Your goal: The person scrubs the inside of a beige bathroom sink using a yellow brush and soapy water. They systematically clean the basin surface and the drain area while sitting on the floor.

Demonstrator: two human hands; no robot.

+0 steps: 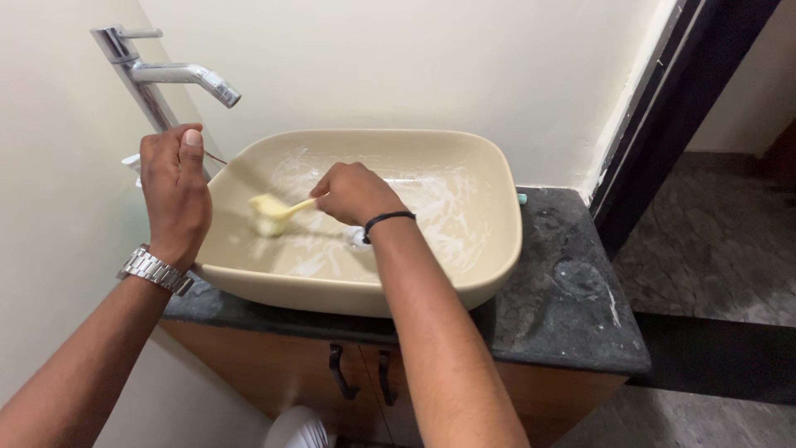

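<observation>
A: What does the basin sit on?

B: The beige basin (489, 249) rests on a dark stone counter (572, 307) over a wooden cabinet (531, 398) with two dark handles (361, 373). Cream walls stand behind and to the left of the basin, and a chrome tap (178, 75) reaches out over its back left corner. To the right of the basin the counter runs bare, dusty and smeared, then ends at a dark door frame (663, 108) with grey floor (721, 241) beyond.

A: How much room is there around the basin?

B: Its left rim is tight against the wall; its front rim overhangs the counter edge. The open stretch is all on the right side of the basin. Inside, white soapy streaks cover the bowl.

A: And the hands?

B: The right hand (355, 193) is over the middle of the basin, fingers curled tight around the handle of a yellow brush (274, 213). The left hand (176, 195) is at the basin's left rim, just below the tap, fingers folded into a loose fist; I can't tell whether it holds anything.

A: Which way does the brush point?

B: Its long axis runs roughly left to right across the bowl, tilted down; the blurred head points toward the basin's left wall.
</observation>
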